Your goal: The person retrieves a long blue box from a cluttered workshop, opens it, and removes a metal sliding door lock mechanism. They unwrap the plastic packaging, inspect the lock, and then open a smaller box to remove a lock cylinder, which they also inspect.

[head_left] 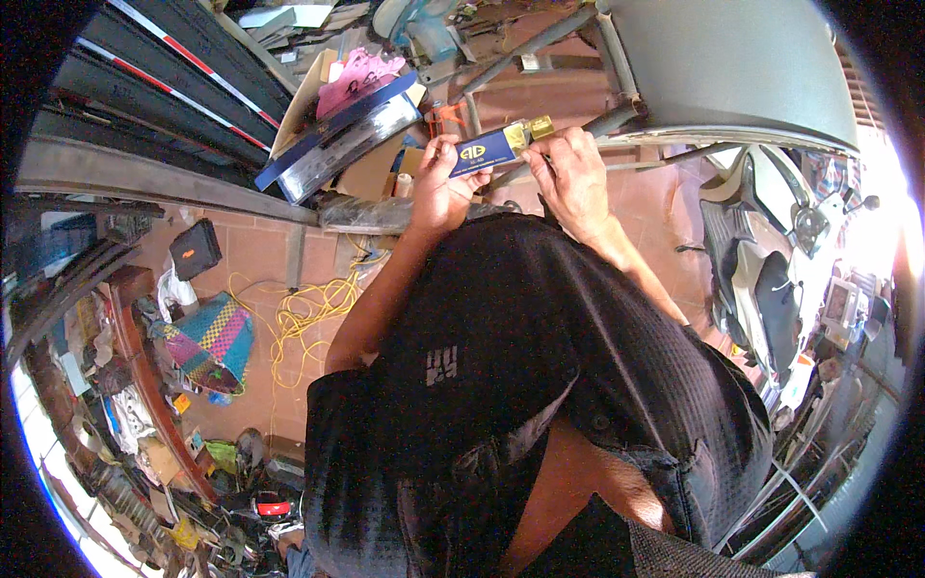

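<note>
A grey panel [732, 67] fills the upper right, its curved lower rim running just above the hands, with a metal frame [540, 43] crossing behind it. A scooter [761, 270] stands close on the right, and a stack of dark boards [173, 67] and a cardboard box [371, 159] crowd the left, so the only bare room is the red tile floor [251, 260] below (partly taken by a yellow cable [308, 308] and a woven bag [217, 337]).

The blue box [487, 150] is long and narrow, with a gold end piece at its right tip, held level at chest height under the panel's rim.

The left hand [438, 188] is closed around the box's left end, fingers curled over the top. The right hand [568, 173] pinches the gold end, knuckles up, both forearms raised.
</note>
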The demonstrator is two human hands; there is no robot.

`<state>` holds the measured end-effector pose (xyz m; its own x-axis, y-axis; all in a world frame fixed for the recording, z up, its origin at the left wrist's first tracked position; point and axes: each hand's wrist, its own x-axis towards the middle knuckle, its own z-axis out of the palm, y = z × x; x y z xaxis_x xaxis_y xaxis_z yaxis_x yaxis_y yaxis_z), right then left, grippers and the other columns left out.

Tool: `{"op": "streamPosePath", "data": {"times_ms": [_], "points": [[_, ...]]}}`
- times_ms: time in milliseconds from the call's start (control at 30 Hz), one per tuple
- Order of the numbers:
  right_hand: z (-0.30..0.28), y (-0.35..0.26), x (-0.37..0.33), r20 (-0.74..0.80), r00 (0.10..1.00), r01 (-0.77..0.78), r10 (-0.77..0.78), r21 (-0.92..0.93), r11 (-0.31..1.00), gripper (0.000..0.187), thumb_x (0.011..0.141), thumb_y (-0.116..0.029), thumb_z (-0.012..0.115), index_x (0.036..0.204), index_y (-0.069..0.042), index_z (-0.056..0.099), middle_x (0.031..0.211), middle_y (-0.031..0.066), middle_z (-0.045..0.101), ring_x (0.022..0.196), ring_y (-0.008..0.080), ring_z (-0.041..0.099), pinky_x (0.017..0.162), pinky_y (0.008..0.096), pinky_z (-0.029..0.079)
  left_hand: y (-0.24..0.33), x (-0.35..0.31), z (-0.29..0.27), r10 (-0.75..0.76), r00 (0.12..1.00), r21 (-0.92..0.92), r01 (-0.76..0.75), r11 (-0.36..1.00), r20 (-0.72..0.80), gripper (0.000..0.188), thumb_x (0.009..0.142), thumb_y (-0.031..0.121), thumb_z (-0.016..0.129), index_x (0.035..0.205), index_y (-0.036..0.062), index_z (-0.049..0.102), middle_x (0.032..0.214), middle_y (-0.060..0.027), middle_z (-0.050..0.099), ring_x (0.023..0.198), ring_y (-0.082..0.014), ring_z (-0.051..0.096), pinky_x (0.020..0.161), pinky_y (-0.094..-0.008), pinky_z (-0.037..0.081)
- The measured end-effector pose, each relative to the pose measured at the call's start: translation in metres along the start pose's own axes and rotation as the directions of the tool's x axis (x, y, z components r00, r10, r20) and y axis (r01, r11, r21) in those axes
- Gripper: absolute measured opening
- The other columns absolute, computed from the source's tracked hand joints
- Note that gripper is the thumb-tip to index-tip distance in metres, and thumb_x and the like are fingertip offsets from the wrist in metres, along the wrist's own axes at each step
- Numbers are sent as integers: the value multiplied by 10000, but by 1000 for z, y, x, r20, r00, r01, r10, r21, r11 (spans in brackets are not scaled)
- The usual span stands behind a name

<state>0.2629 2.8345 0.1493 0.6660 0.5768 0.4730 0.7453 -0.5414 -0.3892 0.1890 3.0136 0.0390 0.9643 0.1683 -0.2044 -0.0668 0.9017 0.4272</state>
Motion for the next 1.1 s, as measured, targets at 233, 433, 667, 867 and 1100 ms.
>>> {"op": "streamPosePath", "data": {"times_ms": [233,433,667,867,1100], "points": [[4,0,0,-109,971,-157,212,377,913,106,888,-78,735,936,-22,659,882,102,599,817,225,583,689,364,493,4,7,6,-70,989,-243,100,965,131,241,1051,305,526,1257,187,570,1196,-114,653,1017,-302,641,880,-442,524],[16,1,6,139,680,-284,720,955,84,217,1008,-215,648,955,-5,664,833,30,645,694,101,593,642,256,524,3,12,7,-109,971,-270,165,949,211,258,1049,299,526,1250,163,612,1220,-135,663,989,-325,658,857,-441,544],[14,15,-3,319,724,-541,612,813,216,220,952,-209,722,1036,-7,703,858,30,677,716,108,610,676,277,541,4,10,2,-118,987,-158,134,978,106,245,1045,301,537,1228,158,616,1179,-133,676,930,-293,662,820,-419,542],[11,12,-6,116,852,-435,510,701,566,185,981,-108,654,1114,10,707,977,35,668,770,90,582,707,240,484,8,10,2,-149,989,-179,150,972,20,266,1039,312,546,1222,127,601,1126,-111,667,922,-262,644,751,-382,523],[-22,-5,4,369,845,-496,387,812,307,329,997,-51,572,1321,-44,627,1050,46,682,802,124,601,776,262,505,20,7,-6,-288,957,-197,285,938,12,331,1023,384,537,1177,98,601,1040,-84,681,829,-211,633,600,-335,474]]}}
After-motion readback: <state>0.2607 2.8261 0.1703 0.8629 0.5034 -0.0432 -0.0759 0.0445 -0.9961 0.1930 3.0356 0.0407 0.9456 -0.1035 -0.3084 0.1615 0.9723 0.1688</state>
